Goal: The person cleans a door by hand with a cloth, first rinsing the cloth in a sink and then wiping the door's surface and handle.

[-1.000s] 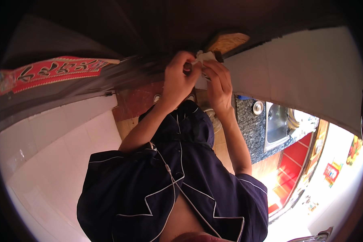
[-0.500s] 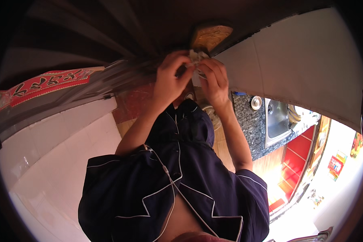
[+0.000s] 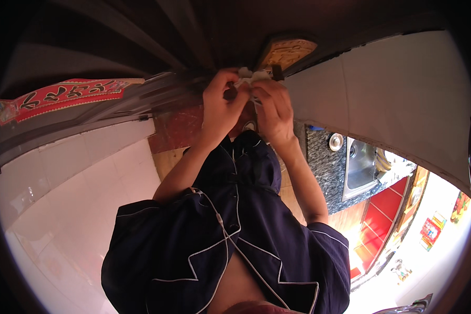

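My left hand [image 3: 222,107] and my right hand [image 3: 275,110] are raised close together in front of a dark brown door-like panel. Between the fingertips of both hands is a small whitish, crumpled thing [image 3: 260,76] with soft, petal-like edges; its kind I cannot make out. Both hands have their fingers bent and pinched on it. Just beyond them a carved golden-brown plaque [image 3: 290,51] is fixed to the dark panel. A short dark piece [image 3: 277,72] sticks out beside my right fingers.
A red printed strip [image 3: 68,97] lies along the dark panel at left. To the right, a pale wall [image 3: 397,83] borders a speckled counter [image 3: 322,162] with a steel sink [image 3: 362,167], a small round metal vessel [image 3: 336,142] and bananas [image 3: 383,160]. White tiles [image 3: 83,188] cover the left wall.
The whitish thing now shows as two spread tufts between my fingers. My hands have shifted only slightly, while the plaque and surroundings sit a little lower and further right in view.
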The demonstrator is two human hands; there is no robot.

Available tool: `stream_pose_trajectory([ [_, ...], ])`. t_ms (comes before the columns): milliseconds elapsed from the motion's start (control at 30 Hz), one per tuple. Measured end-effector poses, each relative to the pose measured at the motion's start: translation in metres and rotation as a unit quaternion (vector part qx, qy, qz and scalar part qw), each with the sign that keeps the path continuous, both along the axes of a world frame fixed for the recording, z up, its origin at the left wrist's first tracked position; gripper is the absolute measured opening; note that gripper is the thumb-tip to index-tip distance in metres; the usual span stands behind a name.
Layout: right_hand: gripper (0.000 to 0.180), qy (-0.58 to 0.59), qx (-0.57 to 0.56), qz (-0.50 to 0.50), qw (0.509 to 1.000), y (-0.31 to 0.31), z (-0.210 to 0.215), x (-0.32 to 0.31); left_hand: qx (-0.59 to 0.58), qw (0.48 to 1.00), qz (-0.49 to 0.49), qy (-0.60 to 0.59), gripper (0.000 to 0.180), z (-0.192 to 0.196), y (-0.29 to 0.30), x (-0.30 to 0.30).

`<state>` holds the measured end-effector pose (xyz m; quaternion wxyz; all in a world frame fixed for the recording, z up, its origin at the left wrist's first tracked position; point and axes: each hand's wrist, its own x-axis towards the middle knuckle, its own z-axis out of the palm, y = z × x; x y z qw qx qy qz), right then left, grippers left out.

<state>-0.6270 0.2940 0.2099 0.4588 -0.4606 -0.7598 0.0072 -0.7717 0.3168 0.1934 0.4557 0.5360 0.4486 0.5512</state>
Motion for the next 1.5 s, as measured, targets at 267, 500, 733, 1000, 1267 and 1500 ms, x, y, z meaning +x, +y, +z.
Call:
stream_pose_trajectory([
  [267,0.037,0.016,0.025,-0.025,0.999,0.003,-0.001,-0.014,0.059,0.997,0.013,0.041,0.015,0.0,0.007,-0.002],
  [500,0.036,-0.011,0.026,0.025,0.999,0.004,-0.003,0.014,0.125,0.984,0.001,0.129,0.015,0.016,0.01,0.009],
  [733,0.034,0.011,0.03,-0.021,0.999,0.003,-0.005,-0.002,0.124,0.981,0.007,0.15,0.015,0.018,0.01,0.005],
  [1000,0.035,-0.021,0.012,0.045,0.999,0.007,-0.006,0.016,0.145,0.971,0.02,0.19,0.014,0.011,0.011,0.004],
  [1267,0.036,0.031,0.01,0.022,0.999,0.009,-0.003,-0.006,0.122,0.969,0.027,0.214,0.014,0.021,0.006,-0.005],
  [1500,0.033,-0.01,0.002,0.07,0.997,0.01,-0.007,-0.006,0.06,0.986,0.029,0.154,0.012,0.002,0.005,-0.018],
])
